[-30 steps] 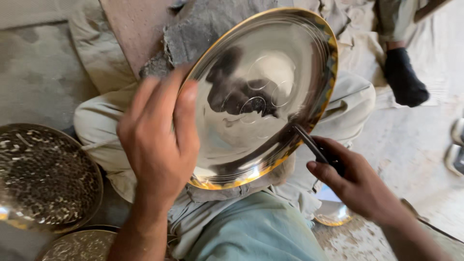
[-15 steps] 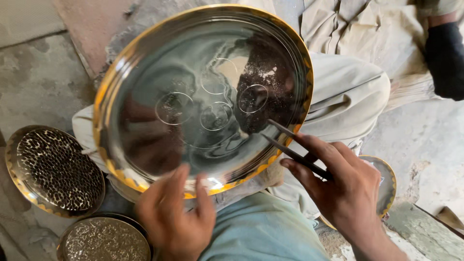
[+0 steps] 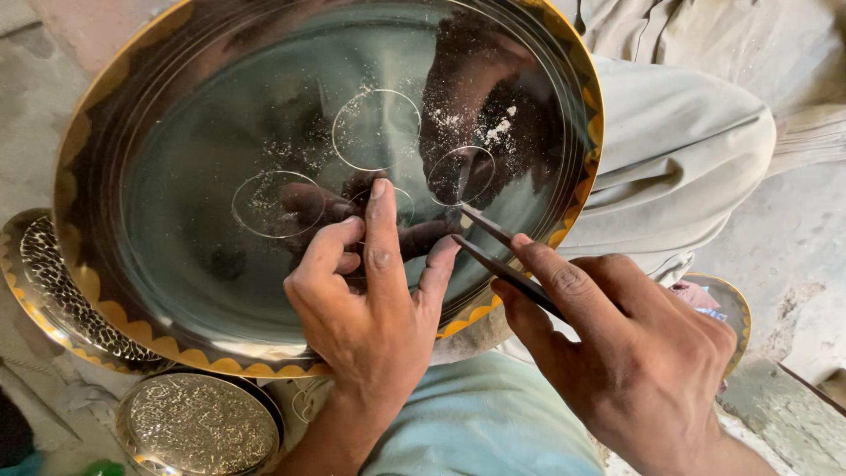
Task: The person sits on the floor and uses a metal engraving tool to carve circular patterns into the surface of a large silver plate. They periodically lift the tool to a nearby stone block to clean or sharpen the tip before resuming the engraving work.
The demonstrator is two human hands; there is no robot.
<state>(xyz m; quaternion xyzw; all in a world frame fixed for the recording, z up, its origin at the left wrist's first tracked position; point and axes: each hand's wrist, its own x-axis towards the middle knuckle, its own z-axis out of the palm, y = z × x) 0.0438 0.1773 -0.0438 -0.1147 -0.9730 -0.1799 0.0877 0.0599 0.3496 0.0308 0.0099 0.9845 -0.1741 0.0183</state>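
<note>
— Between thumb and forefinger of the right hand [image 3: 634, 353], what is being pinched?

— Its grip is closing on a slim two-legged dark metal divider [image 3: 502, 251], the tips pointing at the face of the large round polished metal tray with a scalloped yellow border [image 3: 176, 291]. The left hand [image 3: 370, 308] is lying flat, fingers spread and pressing the tray, clamped on nothing.

— Where is the tray sitting?

— It is leaning tilted across the person's lap, on the pale trousers [image 3: 687, 159]. Scribed circles and pale dust are showing on its face.

— How is it likely handling?

— Stiff, probably fairly heavy, and slick; the mirror finish is looking easy to scratch. I would be holding it by the rim.

— Around it?

— A patterned brass tray [image 3: 53, 291] and a small engraved dish [image 3: 198, 427] are resting on the floor just beside it.
</note>
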